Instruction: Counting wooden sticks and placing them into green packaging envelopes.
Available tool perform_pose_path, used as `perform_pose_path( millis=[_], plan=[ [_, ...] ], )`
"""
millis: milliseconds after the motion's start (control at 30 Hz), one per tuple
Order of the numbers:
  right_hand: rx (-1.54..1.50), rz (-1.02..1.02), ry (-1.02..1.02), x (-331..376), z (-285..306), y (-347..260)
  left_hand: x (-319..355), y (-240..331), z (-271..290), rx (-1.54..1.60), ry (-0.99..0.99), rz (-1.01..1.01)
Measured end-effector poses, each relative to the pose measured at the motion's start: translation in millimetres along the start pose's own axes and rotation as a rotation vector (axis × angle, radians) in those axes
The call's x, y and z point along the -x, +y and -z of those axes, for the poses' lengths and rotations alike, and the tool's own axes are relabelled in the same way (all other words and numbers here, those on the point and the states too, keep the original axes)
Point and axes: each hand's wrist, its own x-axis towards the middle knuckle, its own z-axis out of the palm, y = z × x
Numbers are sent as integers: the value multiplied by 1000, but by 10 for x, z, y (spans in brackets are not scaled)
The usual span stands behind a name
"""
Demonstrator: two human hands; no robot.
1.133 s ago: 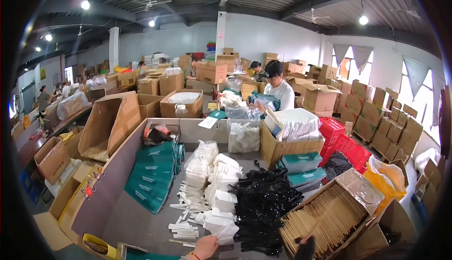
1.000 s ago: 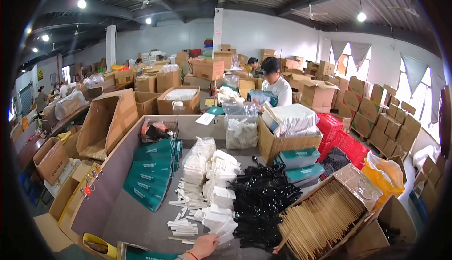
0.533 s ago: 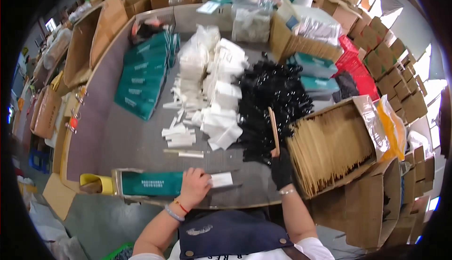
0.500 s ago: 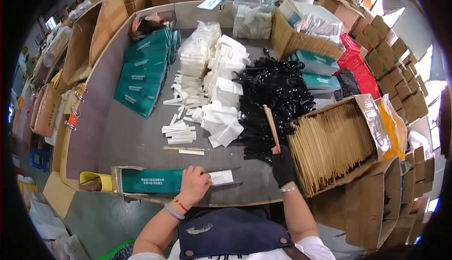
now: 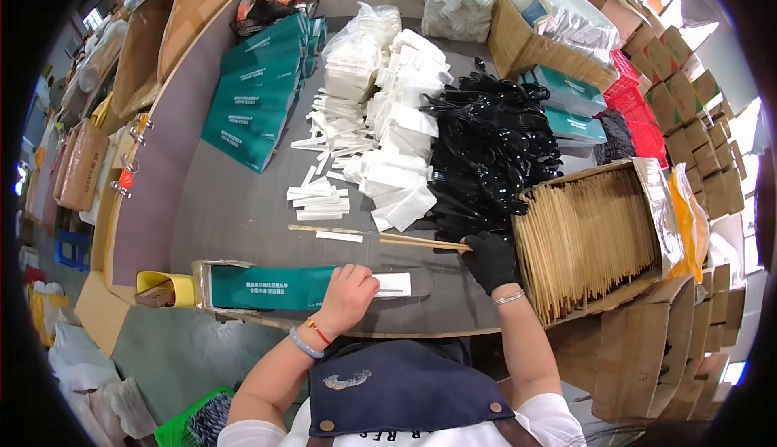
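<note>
My left hand [image 5: 351, 295], bare, has its fingers bent together on the open end of a teal printed sleeve [image 5: 267, 287]. A white folded packet [image 5: 393, 284] sticks out of that end to the right, with a dark, thin-edged shape beyond it that I cannot make out. My right hand [image 5: 490, 261], in a black glove, pinches a pair of wooden chopsticks [image 5: 417, 242] by one end. They point left, almost level, above the table. Their far tips come close to a thin stick [image 5: 328, 229] and a white strip [image 5: 338, 237] lying on the table.
Black plastic cutlery [image 5: 494, 139] lies heaped mid-table beside white packets [image 5: 401, 155] and small white strips [image 5: 317, 200]. A carton of chopsticks [image 5: 587, 236] stands right. Teal sleeves [image 5: 251, 115] fan out at left. A yellow container [image 5: 184, 289] sits at the front left.
My right hand has swung the chopsticks from pointing away from me to pointing left. My left hand stays on the teal sleeve. The view has shifted slightly.
</note>
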Motion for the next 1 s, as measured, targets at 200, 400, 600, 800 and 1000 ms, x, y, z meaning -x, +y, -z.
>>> perform_pose_path(
  millis=[200,400,600,800,1000],
  plan=[
    [128,274,32,-63,67,94,193,173,81,-89,-124,-105],
    [-79,306,24,-71,294,-449,430,243,146,-294,-222,7],
    [-258,255,-236,47,-434,-1154,350,226,214,-154,-340,76],
    [-258,140,-272,254,73,-843,500,-62,538,-109,-106,200],
    [44,349,-276,357,9,-499,397,-341,633,-96,-129,205]
  ],
)
